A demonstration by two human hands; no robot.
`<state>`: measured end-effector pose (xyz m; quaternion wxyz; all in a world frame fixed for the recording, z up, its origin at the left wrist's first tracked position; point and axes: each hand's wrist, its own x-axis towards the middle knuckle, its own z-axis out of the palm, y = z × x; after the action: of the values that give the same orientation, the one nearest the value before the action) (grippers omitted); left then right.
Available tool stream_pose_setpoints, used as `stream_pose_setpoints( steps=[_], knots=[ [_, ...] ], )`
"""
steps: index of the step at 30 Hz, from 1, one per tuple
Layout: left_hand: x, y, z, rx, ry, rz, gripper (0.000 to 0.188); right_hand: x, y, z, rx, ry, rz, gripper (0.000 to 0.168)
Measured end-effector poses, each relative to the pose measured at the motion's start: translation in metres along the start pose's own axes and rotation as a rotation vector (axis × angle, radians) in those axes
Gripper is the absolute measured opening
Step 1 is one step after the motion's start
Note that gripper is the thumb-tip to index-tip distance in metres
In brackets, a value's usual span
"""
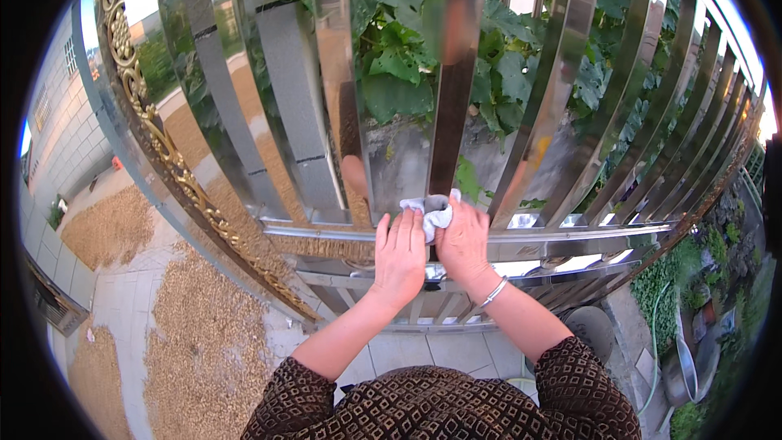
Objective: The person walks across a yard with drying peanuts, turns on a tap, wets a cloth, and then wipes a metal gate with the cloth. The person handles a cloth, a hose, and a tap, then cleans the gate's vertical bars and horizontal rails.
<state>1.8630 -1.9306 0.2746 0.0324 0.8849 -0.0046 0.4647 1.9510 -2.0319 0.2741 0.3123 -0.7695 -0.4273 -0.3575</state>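
Note:
A crumpled whitish cloth [438,220] is pressed around the foot of a polished metal gate bar [451,134]. My left hand [400,256] has its fingertips on the cloth's left side. From the right, my right hand [463,238] grips the cloth, and its wrist wears a silver bangle [495,291]. Both hands are just above the gate's horizontal rail [550,235]. Part of the cloth is hidden behind the fingers.
Gold scrollwork [146,113] trims the gate's left edge. Leafy vines [397,43] grow behind the bars. Grain-like material [201,342] is spread over paving at left. At lower right are a round dark container [589,330], a metal basin [685,370] and a pale hose [655,330].

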Motion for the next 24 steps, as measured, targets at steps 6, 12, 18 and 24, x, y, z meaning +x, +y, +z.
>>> stream_pose_setpoints(
  steps=[6, 12, 18, 24],
  knots=[
    [-0.027, 0.002, -0.004, -0.195, -0.014, 0.099, 0.029, -0.022, 0.004, -0.026, -0.166, 0.028, -0.255, 0.049],
    [-0.044, -0.007, -0.023, -0.275, 0.154, -0.11, 0.028, -0.005, -0.03, -0.022, -0.008, 0.036, -0.223, 0.042],
    [-0.056, -0.034, -0.027, -0.251, 0.219, -0.294, 0.023, 0.026, -0.078, 0.017, 0.039, -0.066, -0.171, 0.052],
    [-0.077, -0.024, -0.002, -0.354, 0.116, -0.28, 0.019, 0.013, -0.051, 0.023, 0.088, -0.032, -0.424, 0.037]
  ],
)
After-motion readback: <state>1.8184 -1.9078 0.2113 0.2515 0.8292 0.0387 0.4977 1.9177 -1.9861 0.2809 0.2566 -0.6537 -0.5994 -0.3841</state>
